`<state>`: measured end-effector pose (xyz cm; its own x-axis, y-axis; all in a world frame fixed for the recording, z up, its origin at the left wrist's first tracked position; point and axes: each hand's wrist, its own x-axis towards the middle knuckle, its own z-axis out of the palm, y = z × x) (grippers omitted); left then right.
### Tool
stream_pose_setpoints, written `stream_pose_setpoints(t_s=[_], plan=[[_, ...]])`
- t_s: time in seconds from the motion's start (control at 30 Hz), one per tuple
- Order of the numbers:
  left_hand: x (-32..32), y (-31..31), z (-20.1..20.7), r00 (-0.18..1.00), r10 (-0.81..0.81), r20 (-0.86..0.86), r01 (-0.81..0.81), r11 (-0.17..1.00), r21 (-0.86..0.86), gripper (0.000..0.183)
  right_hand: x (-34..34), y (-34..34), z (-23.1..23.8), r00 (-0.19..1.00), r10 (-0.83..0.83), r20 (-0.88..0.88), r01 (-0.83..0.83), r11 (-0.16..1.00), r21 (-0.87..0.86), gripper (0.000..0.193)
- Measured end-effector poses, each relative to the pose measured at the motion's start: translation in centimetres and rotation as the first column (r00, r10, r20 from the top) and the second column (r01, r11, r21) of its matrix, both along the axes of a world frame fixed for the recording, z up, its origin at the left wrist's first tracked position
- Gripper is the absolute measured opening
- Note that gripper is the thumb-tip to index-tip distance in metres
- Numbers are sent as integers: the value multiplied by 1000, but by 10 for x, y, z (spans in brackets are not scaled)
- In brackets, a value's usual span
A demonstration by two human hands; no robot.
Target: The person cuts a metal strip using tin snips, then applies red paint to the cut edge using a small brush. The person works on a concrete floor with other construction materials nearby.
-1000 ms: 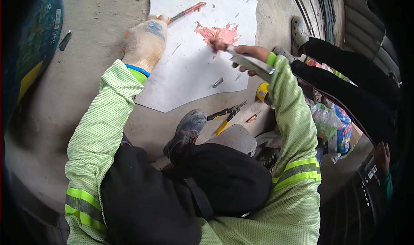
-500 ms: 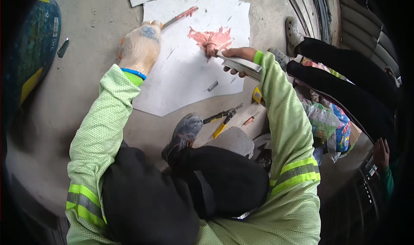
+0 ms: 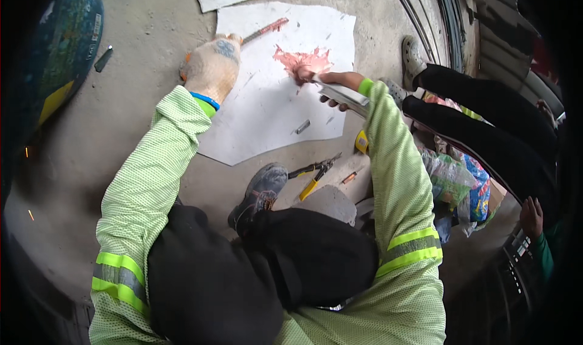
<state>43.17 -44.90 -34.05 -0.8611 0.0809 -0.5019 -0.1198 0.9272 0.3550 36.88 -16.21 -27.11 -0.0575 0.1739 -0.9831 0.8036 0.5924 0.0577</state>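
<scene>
My left hand [image 3: 212, 69], in a pale work glove, is closed around a narrow stick-like tool [image 3: 265, 30] whose far end is smeared with pink paste. It rests at the left edge of a white sheet [image 3: 273, 117] on the floor. My bare right hand [image 3: 341, 89] grips a flattened, silvery-white tube-like pack [image 3: 345, 95], its end against a lump of pink paste [image 3: 303, 63] spread on the sheet. Whether the paste comes out of the pack cannot be seen. A small grey metal piece [image 3: 303, 126] lies on the sheet below.
Yellow-and-black pliers [image 3: 314, 176], a small orange-handled tool [image 3: 350, 177], a yellow tape-like item [image 3: 362, 142] and a grey block [image 3: 328, 204] lie near my boot [image 3: 267, 186]. Another person's legs [image 3: 480, 96] and plastic bags [image 3: 452, 172] are at right; a dark blue-green cylinder [image 3: 67, 47] stands left.
The view has shifted slightly, moving the sheet and my left hand rightward in the picture. Both hands keep their holds. Small orange streaks now show at the far left.
</scene>
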Motion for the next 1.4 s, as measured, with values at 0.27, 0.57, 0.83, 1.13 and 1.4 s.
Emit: stream_pose_setpoints(t_s=[0.27, 0.57, 0.83, 1.13, 1.4], plan=[[5, -1, 12, 1000, 25, -14, -25, 999, -27, 25, -36, 13, -3, 972, -70, -226, 85, 995, 59, 42], [5, -3, -7, 997, 16, -75, -15, 1000, 13, 21, 10, -41, -20, 438, 849, -294, -809, 515, 284, 59], [8, 1, -4, 997, 26, -76, -24, 999, 22, 20, 78, 22, -14, 312, 835, -453, -672, 531, 516, 52], [8, 0, -14, 993, -27, -119, 23, 999, -32, 21, 163, 69, -38, 479, -878, 0, 643, 351, -680, 46], [7, 1, -21, 967, -103, -232, 88, 993, -73, 16, 120, 23, -85, 356, -934, 13, 572, 206, -794, 45]])
